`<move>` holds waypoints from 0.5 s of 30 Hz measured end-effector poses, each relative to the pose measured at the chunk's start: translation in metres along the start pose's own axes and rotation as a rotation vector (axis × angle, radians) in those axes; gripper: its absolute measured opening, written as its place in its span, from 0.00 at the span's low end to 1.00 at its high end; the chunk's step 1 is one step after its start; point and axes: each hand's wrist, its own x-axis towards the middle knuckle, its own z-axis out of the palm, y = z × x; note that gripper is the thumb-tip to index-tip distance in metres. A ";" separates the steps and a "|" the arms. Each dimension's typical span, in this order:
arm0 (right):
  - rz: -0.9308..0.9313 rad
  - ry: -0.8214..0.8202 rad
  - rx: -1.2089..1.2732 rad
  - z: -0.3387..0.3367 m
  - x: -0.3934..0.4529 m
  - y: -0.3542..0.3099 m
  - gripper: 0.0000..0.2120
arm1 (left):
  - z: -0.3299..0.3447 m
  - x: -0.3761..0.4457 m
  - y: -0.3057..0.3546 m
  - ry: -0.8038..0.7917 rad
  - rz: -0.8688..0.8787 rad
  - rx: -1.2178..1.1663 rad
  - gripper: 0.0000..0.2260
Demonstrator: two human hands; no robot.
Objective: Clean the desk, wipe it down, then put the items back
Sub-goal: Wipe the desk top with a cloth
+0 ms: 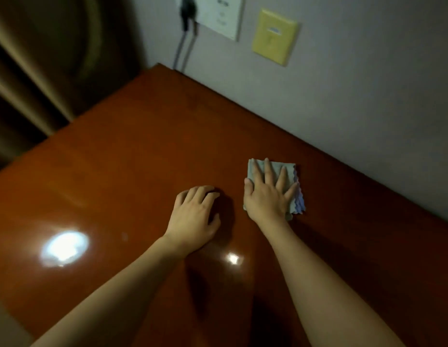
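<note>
Right hand (266, 196) flat on a folded grey cloth (290, 171), fingers straight and spread, pressing it onto the shiny brown desk (117, 159) near the wall. Left hand (195, 216) just beside it on the bare wood, fingers bent a bit, holding nothing. Up on the wall: a white socket (223, 16) with a black plug (187, 11) and wires hanging down, plus a yellow plate (274, 37). Brown curtain (37, 71) at left. Marks on socket too blurry to read.

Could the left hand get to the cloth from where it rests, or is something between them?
Probably yes. The left hand rests on the desk just beside the cloth, with only bare wood between; the right hand presses flat on much of it.
</note>
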 end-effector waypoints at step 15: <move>-0.309 -0.002 -0.084 0.014 0.105 -0.331 0.25 | -0.095 0.002 -0.259 0.168 -0.281 -0.058 0.24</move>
